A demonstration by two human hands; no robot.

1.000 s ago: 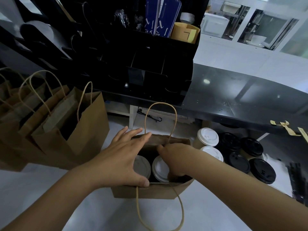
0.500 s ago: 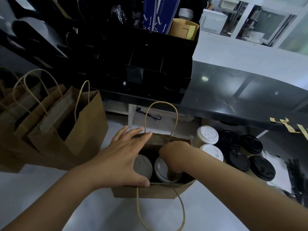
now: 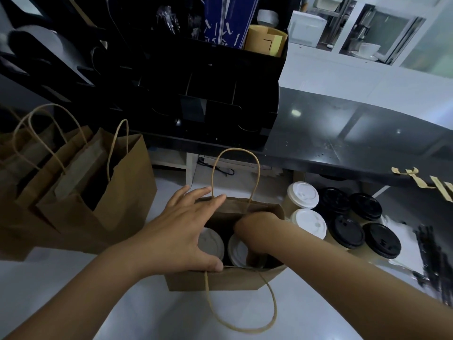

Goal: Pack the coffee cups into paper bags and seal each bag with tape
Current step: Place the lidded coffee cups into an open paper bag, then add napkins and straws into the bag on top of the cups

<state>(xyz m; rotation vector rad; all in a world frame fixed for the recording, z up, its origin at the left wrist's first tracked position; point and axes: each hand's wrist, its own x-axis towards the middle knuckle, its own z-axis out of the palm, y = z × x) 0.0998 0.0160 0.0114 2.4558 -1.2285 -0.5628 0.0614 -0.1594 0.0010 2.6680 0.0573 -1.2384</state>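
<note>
The coffee cup (image 3: 236, 250) under our right hand (image 3: 255, 223) now sits lower in the paper bag (image 3: 220, 279) than a second ago, beside its twin; those fingers are hidden. Our left hand (image 3: 181, 231), fingers spread, still braces the bag's mouth. Taping looks next.

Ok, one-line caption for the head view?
Left hand spreads the paper bag open while the right hand reaches in beside two white-lidded cups.

no words, brands or numbers can be read. the blue packet (image 3: 228, 23) in the black organiser (image 3: 215, 94) bears only white dashes, and the tan sleeve (image 3: 266, 40) beside it one black angled line.
</note>
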